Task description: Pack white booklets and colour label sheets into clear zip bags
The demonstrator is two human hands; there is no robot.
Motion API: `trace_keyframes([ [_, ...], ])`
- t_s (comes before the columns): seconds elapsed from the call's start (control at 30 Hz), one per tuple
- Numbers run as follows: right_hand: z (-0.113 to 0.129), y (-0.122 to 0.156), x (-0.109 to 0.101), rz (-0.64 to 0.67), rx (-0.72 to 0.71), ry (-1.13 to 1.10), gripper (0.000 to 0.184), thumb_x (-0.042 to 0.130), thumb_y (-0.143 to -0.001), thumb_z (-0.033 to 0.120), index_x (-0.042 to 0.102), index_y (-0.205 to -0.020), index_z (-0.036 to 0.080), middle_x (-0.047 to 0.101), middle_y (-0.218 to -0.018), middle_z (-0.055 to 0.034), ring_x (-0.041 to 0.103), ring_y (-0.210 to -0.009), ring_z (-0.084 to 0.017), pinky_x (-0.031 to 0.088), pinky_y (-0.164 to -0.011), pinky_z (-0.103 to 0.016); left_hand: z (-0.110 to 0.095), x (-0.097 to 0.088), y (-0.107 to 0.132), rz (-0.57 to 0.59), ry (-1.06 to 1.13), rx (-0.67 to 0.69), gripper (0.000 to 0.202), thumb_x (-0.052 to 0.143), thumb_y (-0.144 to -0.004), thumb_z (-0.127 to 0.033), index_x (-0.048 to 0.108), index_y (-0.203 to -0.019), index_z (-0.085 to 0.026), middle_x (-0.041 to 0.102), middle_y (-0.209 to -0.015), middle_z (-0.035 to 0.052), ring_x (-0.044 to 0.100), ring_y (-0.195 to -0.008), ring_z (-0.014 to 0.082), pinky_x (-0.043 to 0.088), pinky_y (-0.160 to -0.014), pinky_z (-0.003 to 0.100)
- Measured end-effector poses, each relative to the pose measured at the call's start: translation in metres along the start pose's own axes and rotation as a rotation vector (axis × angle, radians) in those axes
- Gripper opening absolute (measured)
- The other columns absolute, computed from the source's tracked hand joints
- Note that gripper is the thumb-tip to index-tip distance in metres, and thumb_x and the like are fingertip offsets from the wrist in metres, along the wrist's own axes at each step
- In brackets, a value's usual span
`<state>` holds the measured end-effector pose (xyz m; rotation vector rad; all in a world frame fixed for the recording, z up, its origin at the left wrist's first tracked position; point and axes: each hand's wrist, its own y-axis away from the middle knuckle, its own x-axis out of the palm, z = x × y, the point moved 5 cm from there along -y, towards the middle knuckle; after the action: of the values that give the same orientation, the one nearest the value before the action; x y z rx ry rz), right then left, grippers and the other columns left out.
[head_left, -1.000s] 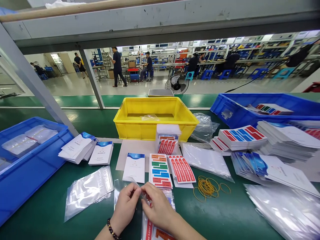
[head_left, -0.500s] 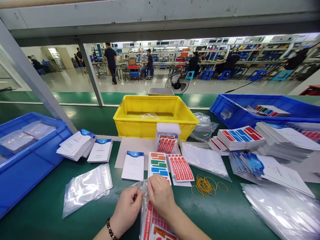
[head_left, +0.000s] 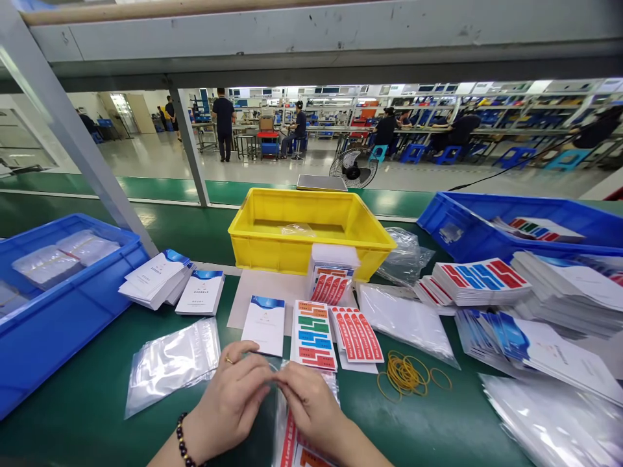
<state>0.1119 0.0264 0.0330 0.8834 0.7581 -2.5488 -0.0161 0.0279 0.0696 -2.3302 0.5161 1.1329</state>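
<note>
My left hand and my right hand meet at the near edge of the green table, both pinching the top of a clear plastic bag that holds red and orange label sheets. The fingers of both hands are closed on the bag's mouth. Just beyond the hands lie a white and blue booklet, a coloured label sheet and a red label sheet. A beaded bracelet is on my left wrist.
A yellow bin stands centre back, blue bins at left and right. Empty clear bags lie left, rubber bands right. Stacks of booklets and label sheets fill the right side. People work at benches behind.
The bag has been laid back down flatter from its raised position, and both hands have come together on its mouth. My left hand has moved a little forward and up.
</note>
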Motion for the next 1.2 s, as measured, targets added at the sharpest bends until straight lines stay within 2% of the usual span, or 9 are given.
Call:
trace_keyframes([
  [0.07,0.002,0.001,0.002,0.106,0.017,-0.063,0.023,0.036,-0.087,0.016,0.059,-0.083,0.018,0.059,-0.072,-0.0034,0.054,-0.066,-0.014,0.040,-0.060,-0.023,-0.002,-0.004,0.004,0.131,-0.057,0.061,0.020,0.042,-0.081,-0.013,0.058,-0.087,-0.022,0.061,-0.077,0.0028,0.048,-0.091,0.0199,0.029,-0.095,0.039],
  [0.2,0.006,0.003,0.005,0.305,0.072,-0.066,0.013,0.052,-0.080,0.021,0.056,-0.068,0.018,0.057,-0.064,0.0006,0.051,-0.060,-0.011,0.038,-0.056,-0.021,0.014,-0.019,0.013,0.206,-0.096,-0.080,0.017,0.043,-0.080,-0.016,0.053,-0.067,-0.018,0.055,-0.066,0.0027,0.047,-0.073,0.0180,0.039,-0.075,0.034],
  [0.37,0.004,-0.017,0.000,0.318,-0.001,-0.025,0.019,0.042,-0.086,0.017,0.057,-0.075,0.017,0.058,-0.078,-0.0031,0.052,-0.074,-0.013,0.041,-0.066,-0.022,0.035,-0.017,0.023,0.311,0.039,-0.248,0.021,0.040,-0.081,-0.020,0.051,-0.062,-0.018,0.051,-0.064,-0.0004,0.045,-0.064,0.0141,0.035,-0.061,0.024],
  [0.5,-0.013,-0.045,0.007,0.228,0.029,0.330,0.026,0.049,-0.079,0.010,0.056,-0.103,0.014,0.057,-0.100,-0.0104,0.049,-0.093,-0.022,0.039,-0.082,-0.034,0.048,-0.001,0.027,0.303,0.242,-0.359,0.026,0.042,-0.080,-0.025,0.047,-0.056,-0.017,0.042,-0.056,-0.0047,0.040,-0.056,0.0109,0.031,-0.056,0.022],
  [0.6,-0.023,-0.058,0.022,0.286,0.048,0.539,0.046,0.060,-0.071,0.015,0.050,-0.115,0.011,0.056,-0.102,-0.0143,0.048,-0.094,-0.028,0.037,-0.083,-0.041,0.056,0.012,0.029,0.272,0.397,-0.415,0.028,0.045,-0.079,-0.030,0.048,-0.054,-0.016,0.041,-0.055,-0.0052,0.039,-0.056,0.0102,0.031,-0.056,0.021],
  [0.83,-0.028,-0.054,0.032,0.368,0.024,0.613,0.009,0.053,-0.077,0.016,0.061,-0.079,0.014,0.059,-0.085,-0.0085,0.050,-0.083,-0.022,0.035,-0.078,-0.035,0.067,0.032,0.035,0.177,0.758,-0.553,0.048,0.046,-0.075,-0.058,0.055,-0.059,-0.013,0.036,-0.045,-0.0068,0.030,-0.045,0.0079,0.022,-0.046,0.021],
  [0.93,-0.029,-0.053,0.029,0.311,0.019,0.635,0.020,0.061,-0.072,0.025,0.060,-0.088,0.013,0.058,-0.091,-0.0105,0.049,-0.086,-0.024,0.034,-0.077,-0.036,0.069,0.036,0.035,0.173,0.803,-0.581,0.053,0.045,-0.073,-0.063,0.056,-0.060,-0.013,0.034,-0.042,-0.0076,0.027,-0.042,0.0071,0.020,-0.045,0.021],
  [1.03,-0.030,-0.053,0.029,0.297,-0.020,0.660,0.008,0.055,-0.074,0.018,0.061,-0.078,0.013,0.058,-0.082,-0.0093,0.050,-0.079,-0.022,0.034,-0.074,-0.034,0.070,0.039,0.034,0.158,0.844,-0.613,0.054,0.048,-0.071,-0.063,0.058,-0.058,-0.012,0.036,-0.040,-0.0068,0.028,-0.041,0.0066,0.020,-0.044,0.021],
  [1.2,-0.014,-0.047,0.018,0.143,-0.119,0.538,0.019,0.043,-0.079,0.009,0.060,-0.072,0.014,0.056,-0.073,-0.0067,0.047,-0.068,-0.017,0.032,-0.066,-0.031,0.077,0.045,0.037,0.041,1.107,-0.786,0.062,0.031,-0.077,-0.066,0.062,-0.077,-0.012,0.042,-0.040,-0.0050,0.032,-0.035,0.0066,0.023,-0.038,0.019],
])
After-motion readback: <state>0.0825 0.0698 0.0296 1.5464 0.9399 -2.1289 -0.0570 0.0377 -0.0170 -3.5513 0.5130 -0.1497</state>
